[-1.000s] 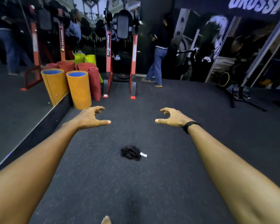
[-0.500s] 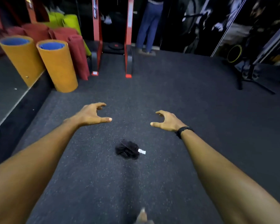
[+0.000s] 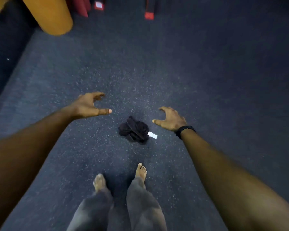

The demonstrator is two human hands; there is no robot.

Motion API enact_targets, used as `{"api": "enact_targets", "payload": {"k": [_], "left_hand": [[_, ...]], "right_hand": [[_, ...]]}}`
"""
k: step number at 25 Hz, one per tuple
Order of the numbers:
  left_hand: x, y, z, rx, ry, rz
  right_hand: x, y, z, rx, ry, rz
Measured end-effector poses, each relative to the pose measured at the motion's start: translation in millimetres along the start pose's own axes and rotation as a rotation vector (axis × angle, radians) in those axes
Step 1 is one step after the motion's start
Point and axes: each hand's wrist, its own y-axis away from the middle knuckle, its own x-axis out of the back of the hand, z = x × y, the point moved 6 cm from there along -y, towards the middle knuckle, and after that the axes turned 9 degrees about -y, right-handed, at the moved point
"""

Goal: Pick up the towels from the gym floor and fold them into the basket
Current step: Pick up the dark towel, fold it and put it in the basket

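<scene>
One towel (image 3: 134, 130) shows on the gym floor (image 3: 207, 77), and nothing has been lifted yet, so the task looks to be at its very start.

At the far left top, an orange roll (image 3: 53, 15) stands at the floor's edge. Next comes the left hand (image 3: 88, 105), held out above the floor with thumb stretched and fingers loosely curved, grasping nothing. Between the two hands lies the towel, a small dark crumpled heap with a white tag (image 3: 152, 135) on its right side, just ahead of the bare feet (image 3: 141, 170). The right hand (image 3: 171, 120), with a dark band (image 3: 184, 130) at the wrist, hovers near the towel's right side, fingers spread and curved, also holding nothing.

Picking up, folding and placing are all left to do. No basket is in view, so what it holds cannot be told.
</scene>
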Motion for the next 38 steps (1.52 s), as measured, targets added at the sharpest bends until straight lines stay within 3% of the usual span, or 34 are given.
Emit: {"api": "enact_targets", "payload": {"k": [6,10,15,20,24,29,33,38], "left_hand": [[-110.9,-187.3,-63.9,0.026,-0.008,-0.157],[-195.0,-270.4,-116.9,0.036,-0.044,-0.238],[-282.9,-330.4,-171.8,0.031,-0.106,-0.315],[-315.4,-356.1,-197.4,0.032,-0.140,-0.323],[-305.9,-359.1,-193.5,0.022,-0.089,-0.300],[-245.1,-333.8,-160.8,-0.003,-0.036,-0.231],[-160.3,-290.7,-130.0,-0.002,0.047,-0.124],[3.0,-196.6,-121.0,0.034,0.124,0.101]], "right_hand": [[-121.8,-164.6,80.5,-0.099,-0.002,-0.063],[-223.2,-243.3,134.4,-0.137,-0.015,-0.100],[-329.0,-303.9,191.4,-0.209,0.084,-0.076],[-375.5,-329.2,207.5,-0.265,0.296,-0.051],[-364.3,-332.8,194.0,-0.211,0.124,0.011],[-280.2,-307.6,124.0,0.067,-0.230,0.138],[-196.3,-288.3,21.6,0.307,-0.204,0.106],[-87.2,-241.8,-153.1,0.623,-0.065,0.053]]}}
